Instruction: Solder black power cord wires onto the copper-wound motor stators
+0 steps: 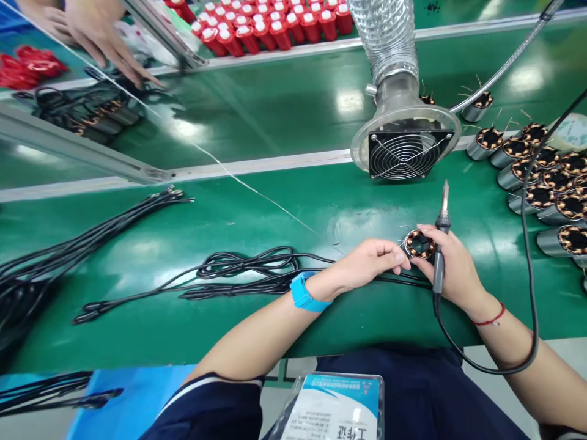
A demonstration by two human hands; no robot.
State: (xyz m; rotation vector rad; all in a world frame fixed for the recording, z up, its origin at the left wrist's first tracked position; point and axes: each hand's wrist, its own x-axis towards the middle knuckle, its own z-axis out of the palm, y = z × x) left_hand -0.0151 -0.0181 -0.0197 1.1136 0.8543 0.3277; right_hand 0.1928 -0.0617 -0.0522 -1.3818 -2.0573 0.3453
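L hand (371, 264) has thumb & fingertips pressed together right at the coil's (411, 244) edge, poss. on a thin lead; can't tell from here. Coil's just above the bench (220, 330), I think, R hand (456, 269) pinching its rim btwn thumb & forefinger, prob. to keep it steady. The iron (439, 266) lies across that same hand, tip up & away, presumably so it's handy w/o burning anyone. Fan (403, 156) faces the work, prob. for fumes; spare coils (557, 180) sit off to the R, prob. w/in reach.
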